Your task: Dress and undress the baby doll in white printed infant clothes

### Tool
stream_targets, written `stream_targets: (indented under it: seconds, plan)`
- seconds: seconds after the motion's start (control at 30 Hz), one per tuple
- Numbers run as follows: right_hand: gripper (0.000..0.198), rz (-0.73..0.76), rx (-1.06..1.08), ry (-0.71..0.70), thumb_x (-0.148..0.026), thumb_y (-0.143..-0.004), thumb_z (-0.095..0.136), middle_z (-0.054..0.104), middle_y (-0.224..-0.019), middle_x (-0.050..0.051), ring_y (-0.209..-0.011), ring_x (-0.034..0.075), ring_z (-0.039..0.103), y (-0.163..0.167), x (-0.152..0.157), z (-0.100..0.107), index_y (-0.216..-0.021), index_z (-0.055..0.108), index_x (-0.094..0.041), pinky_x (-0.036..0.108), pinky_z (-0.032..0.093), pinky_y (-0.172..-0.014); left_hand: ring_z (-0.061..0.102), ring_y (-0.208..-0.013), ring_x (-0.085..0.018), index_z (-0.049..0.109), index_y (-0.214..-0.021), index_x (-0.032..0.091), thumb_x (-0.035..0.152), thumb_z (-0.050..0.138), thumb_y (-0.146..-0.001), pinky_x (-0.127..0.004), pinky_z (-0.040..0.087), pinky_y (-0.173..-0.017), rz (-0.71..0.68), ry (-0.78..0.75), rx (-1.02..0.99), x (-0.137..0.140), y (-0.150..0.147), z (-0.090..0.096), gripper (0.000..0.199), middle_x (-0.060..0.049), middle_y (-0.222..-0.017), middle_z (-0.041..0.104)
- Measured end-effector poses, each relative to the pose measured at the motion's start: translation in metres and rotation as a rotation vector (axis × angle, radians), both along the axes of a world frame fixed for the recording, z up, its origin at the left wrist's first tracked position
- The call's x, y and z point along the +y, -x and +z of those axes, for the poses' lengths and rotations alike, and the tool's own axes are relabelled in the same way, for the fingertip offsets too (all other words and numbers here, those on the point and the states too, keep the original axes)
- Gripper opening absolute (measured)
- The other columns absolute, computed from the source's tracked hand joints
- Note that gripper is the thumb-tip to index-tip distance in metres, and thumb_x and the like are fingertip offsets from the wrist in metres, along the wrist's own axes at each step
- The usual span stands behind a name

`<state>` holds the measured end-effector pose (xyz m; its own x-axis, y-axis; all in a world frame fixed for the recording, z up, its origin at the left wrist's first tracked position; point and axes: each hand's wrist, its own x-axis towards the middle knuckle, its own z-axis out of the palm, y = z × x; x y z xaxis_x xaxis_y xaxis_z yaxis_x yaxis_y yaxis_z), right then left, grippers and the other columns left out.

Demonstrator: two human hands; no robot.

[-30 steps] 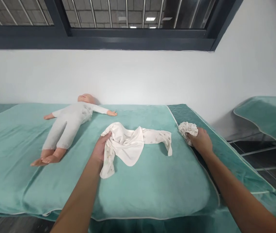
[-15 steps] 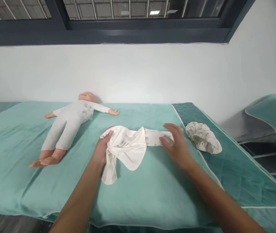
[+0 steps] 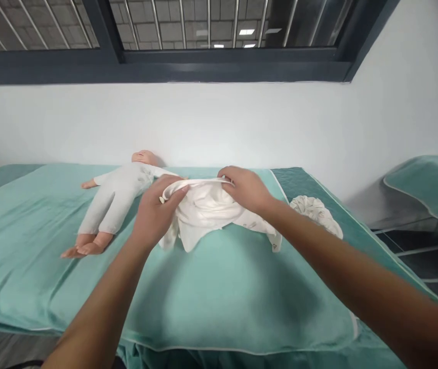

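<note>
A white baby top (image 3: 207, 207) with small-print sleeves hangs bunched just above the green bed cover, its edge stretched between my two hands. My left hand (image 3: 157, 205) pinches the left end of that edge, where a small pale knob or fastener pokes out by the fingers. At the other end, my right hand (image 3: 244, 189) grips the edge between thumb and fingers. Both printed sleeves droop below, one at each side. To the left lies a baby doll (image 3: 121, 189) on its back in a white bodysuit; my left hand covers the end of its near arm.
A crumpled pale cloth cap (image 3: 317, 212) sits at the right, partly behind my right forearm. The green bed cover (image 3: 219, 307) reaches back to the white wall (image 3: 203, 123), below a barred window. Another green-topped piece of furniture (image 3: 430, 182) stands far right.
My right hand has moved left from the sleeve and taken hold of the top's edge. Both hands have raised the edge away from me, and the sleeves now hang down.
</note>
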<state>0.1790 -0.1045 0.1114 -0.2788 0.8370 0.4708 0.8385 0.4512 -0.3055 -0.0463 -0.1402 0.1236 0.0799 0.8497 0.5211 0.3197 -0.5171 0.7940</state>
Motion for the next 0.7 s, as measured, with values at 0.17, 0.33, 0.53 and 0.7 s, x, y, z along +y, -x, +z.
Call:
stream_targets:
  seconds: [0.17, 0.33, 0.53, 0.7]
  plan:
    - [0.027, -0.128, -0.079, -0.275, -0.015, -0.085, 0.045, 0.062, -0.109, 0.005, -0.094, 0.021, 0.057, -0.029, -0.039, 0.055, -0.103, 0.064, -0.023, 0.029, 0.039, -0.07, 0.062, -0.098, -0.02, 0.072, -0.099, 0.025, 0.022, 0.054, -0.089, -0.032, 0.047, -0.091, 0.21, -0.379, 0.223, -0.016, -0.01, 0.033, 0.02, -0.002, -0.098, 0.069]
    - [0.035, -0.128, 0.037, -0.345, -0.007, -0.079, 0.042, 0.064, -0.106, 0.003, -0.097, 0.02, 0.058, -0.054, -0.065, 0.074, -0.1, 0.066, -0.023, 0.032, 0.044, -0.079, 0.062, -0.097, -0.019, 0.07, -0.106, 0.027, 0.018, 0.048, -0.092, -0.032, 0.046, -0.091, 0.357, -0.48, 0.267, -0.031, -0.013, 0.052, 0.028, -0.001, -0.098, 0.068]
    - [0.037, -0.119, 0.294, -0.222, -0.01, -0.077, 0.042, 0.07, -0.103, 0.001, -0.099, 0.021, 0.063, -0.083, -0.085, 0.064, -0.098, 0.071, -0.023, 0.034, 0.048, -0.086, 0.062, -0.093, -0.019, 0.068, -0.105, 0.027, 0.023, 0.051, -0.093, -0.031, 0.048, -0.084, 0.367, -0.321, 0.137, -0.042, -0.01, 0.057, 0.022, 0.001, -0.103, 0.07]
    - [0.039, -0.226, 0.275, -0.058, -0.014, -0.077, 0.043, 0.072, -0.109, 0.001, -0.103, 0.023, 0.064, -0.106, -0.1, 0.048, -0.1, 0.072, -0.027, 0.037, 0.049, -0.087, 0.063, -0.086, -0.022, 0.066, -0.101, 0.027, 0.029, 0.054, -0.09, -0.031, 0.045, -0.078, 0.269, -0.268, 0.411, -0.039, 0.005, 0.038, 0.017, 0.001, -0.097, 0.072]
